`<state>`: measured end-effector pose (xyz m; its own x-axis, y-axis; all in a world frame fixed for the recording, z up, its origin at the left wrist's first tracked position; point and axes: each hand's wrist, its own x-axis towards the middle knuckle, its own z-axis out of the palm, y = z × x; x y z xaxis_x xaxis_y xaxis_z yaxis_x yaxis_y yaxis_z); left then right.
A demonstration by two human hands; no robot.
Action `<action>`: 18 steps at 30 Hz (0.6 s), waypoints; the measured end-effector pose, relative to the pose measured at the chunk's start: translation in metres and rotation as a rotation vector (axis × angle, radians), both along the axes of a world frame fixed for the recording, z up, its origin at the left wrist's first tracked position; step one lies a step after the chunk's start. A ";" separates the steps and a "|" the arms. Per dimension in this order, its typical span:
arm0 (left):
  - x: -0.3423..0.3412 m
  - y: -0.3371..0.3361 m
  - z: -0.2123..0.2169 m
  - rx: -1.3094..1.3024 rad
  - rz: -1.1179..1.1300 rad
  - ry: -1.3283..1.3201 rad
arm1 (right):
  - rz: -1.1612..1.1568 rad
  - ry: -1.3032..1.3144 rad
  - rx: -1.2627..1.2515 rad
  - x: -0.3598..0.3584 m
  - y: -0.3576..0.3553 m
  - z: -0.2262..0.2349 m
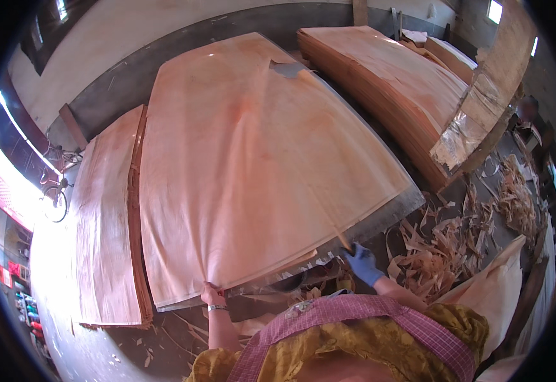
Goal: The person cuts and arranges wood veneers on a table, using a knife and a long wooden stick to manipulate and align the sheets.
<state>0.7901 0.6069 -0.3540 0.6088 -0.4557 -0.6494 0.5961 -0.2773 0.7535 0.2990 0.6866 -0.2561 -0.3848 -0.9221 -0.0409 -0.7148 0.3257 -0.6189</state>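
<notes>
A large, thin, tan-pink wood veneer sheet (pixel 252 159) lies over a grey-edged table (pixel 392 207) before me, with ripples running lengthwise. My left hand (pixel 212 294), bare with a band at the wrist, pinches the sheet's near edge toward its left corner. Something small and red shows beside those fingers, too small to name. At the near edge farther right, my right hand (pixel 363 263) wears a blue glove with dark fingertips. It is closed around the near end of a slim wooden stick (pixel 340 235), which points away from me over the sheet.
A veneer stack (pixel 109 223) stands close on the left, and a taller stack (pixel 386 89) at the back right. A curved board (pixel 488 95) juts in at right. Torn veneer scraps (pixel 437 254) litter the floor. A bicycle (pixel 55 191) stands by the bright doorway. Another person (pixel 527 111) is at far right.
</notes>
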 end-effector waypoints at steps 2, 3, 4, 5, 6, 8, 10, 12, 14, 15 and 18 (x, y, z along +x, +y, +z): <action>0.003 0.001 0.005 0.034 0.048 0.005 | 0.091 -0.116 0.032 0.028 -0.030 -0.010; -0.003 0.004 0.010 0.036 0.028 0.022 | 0.133 -0.162 0.028 0.041 -0.045 -0.015; -0.010 0.009 0.021 0.045 0.013 0.035 | 0.139 -0.458 0.213 0.055 -0.058 0.007; -0.040 -0.002 0.035 0.031 -0.062 0.071 | 0.024 -0.184 -0.111 0.051 -0.062 -0.057; -0.036 0.009 0.040 0.031 -0.039 0.071 | 0.223 -0.334 -0.011 0.074 -0.075 -0.029; -0.042 0.029 0.021 -0.107 -0.126 0.214 | 0.460 -0.431 -0.037 0.068 -0.097 0.013; -0.068 0.032 0.013 -0.224 -0.223 0.304 | 0.510 -0.343 -0.293 0.033 -0.120 -0.005; -0.098 0.056 0.008 -0.316 -0.218 0.307 | 0.286 0.002 -0.158 -0.033 -0.151 0.006; -0.159 0.035 0.007 -0.287 -0.189 0.297 | 0.081 0.481 0.006 -0.191 -0.175 -0.068; -0.179 0.028 0.000 -0.273 -0.216 0.333 | 0.040 0.571 0.043 -0.261 -0.177 -0.087; -0.227 0.006 -0.008 -0.290 -0.349 0.305 | -0.007 0.732 0.037 -0.408 -0.130 -0.119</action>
<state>0.5626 0.6131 -0.3624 0.1937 -0.7836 -0.5903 0.7092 -0.3039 0.6361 -0.1093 0.5568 -0.3753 -0.3317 -0.9224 0.1979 -0.9387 0.3436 0.0280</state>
